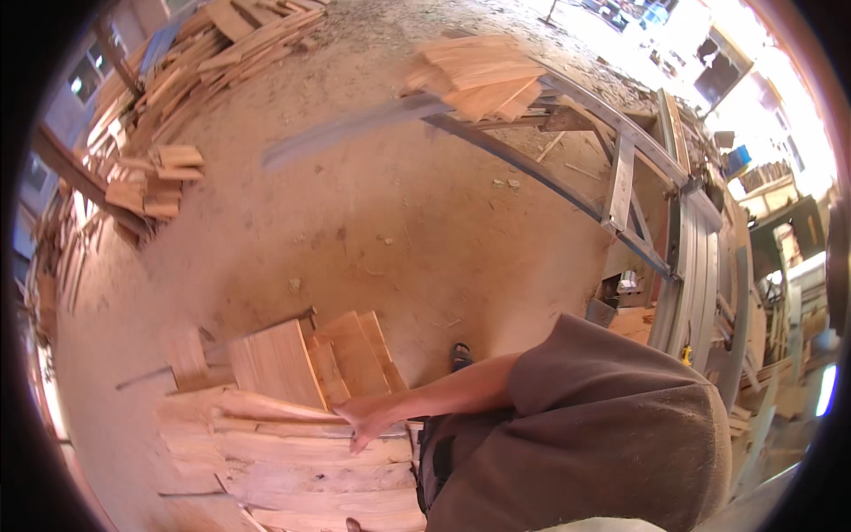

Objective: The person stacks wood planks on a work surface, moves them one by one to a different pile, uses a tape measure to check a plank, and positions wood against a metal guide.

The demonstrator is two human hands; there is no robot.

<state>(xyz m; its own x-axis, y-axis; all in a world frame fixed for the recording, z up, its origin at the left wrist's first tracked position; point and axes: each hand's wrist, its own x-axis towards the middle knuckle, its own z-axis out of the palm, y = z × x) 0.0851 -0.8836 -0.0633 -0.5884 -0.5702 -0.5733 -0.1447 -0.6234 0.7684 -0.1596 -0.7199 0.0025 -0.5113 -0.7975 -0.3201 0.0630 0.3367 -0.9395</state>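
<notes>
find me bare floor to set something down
Mostly bare dirt floor lies mid-picture, between the lumber pile at left, metal frame at right and boards below; another patch separates that pile from the upper stack. Crowded: boards by the right hand, and far right.

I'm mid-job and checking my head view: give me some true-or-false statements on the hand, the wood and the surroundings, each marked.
1. The right hand is at the pale planks. True.
2. The sleeve is bright red. False: it is brown.
3. A large wood pile lies toward the picture's upper left. True.
4. The metal frame stands left of the right hand. False: it is up and to the right.
5. A dark shoe shows above the forearm. True.
</notes>
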